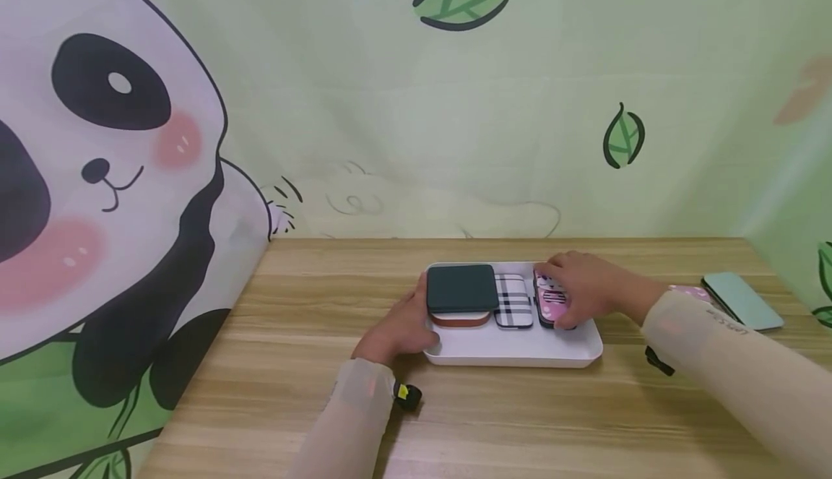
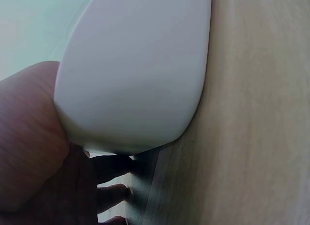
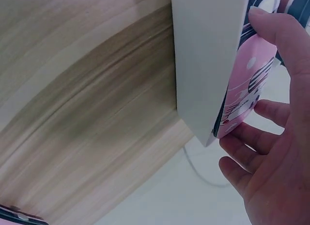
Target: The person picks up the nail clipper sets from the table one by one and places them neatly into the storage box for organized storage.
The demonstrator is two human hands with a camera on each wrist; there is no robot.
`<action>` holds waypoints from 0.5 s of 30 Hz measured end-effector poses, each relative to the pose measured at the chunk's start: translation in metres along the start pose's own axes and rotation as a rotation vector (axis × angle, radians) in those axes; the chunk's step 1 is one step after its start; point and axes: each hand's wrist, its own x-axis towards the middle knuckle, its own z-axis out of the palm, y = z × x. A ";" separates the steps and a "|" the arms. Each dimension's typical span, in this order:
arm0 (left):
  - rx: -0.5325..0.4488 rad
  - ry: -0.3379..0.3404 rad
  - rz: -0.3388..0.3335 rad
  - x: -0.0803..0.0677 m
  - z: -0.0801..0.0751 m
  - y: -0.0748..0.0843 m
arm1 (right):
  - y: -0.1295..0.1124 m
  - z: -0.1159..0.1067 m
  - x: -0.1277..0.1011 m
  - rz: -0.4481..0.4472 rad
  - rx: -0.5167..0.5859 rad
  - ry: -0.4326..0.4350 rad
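A white tray point(image 1: 513, 345) stands on the table. My left hand point(image 1: 401, 324) holds its left side; in the left wrist view the thumb lies over the rim and several fingertips point(image 2: 114, 168) show outside the wall. Inside the tray, my right hand point(image 1: 588, 284) grips a pink patterned case point(image 1: 552, 305) with a black edge at the right. In the right wrist view the thumb and fingers span that case point(image 3: 249, 80). A checked case point(image 1: 515, 302) lies in the middle. Left of it, a dark green square case point(image 1: 461, 287) rests on a brown-edged one point(image 1: 461, 320).
On the wooden table point(image 1: 312, 305), right of the tray, lie a pale mint flat case point(image 1: 744, 302) and a pink item point(image 1: 690, 292) partly hidden by my right forearm. A panda-printed cloth point(image 1: 364, 103) hangs behind and beside the table.
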 end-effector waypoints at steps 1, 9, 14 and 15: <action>-0.001 0.001 0.001 0.001 0.001 -0.001 | 0.000 0.000 0.000 -0.003 -0.004 -0.004; 0.001 0.004 0.014 -0.002 0.000 0.002 | -0.002 0.002 -0.001 0.004 -0.013 -0.020; 0.003 0.016 0.035 -0.005 -0.003 0.004 | -0.001 0.004 0.000 0.003 -0.021 -0.026; 0.003 0.017 0.037 -0.006 -0.003 0.005 | -0.001 0.004 -0.001 0.001 -0.020 -0.028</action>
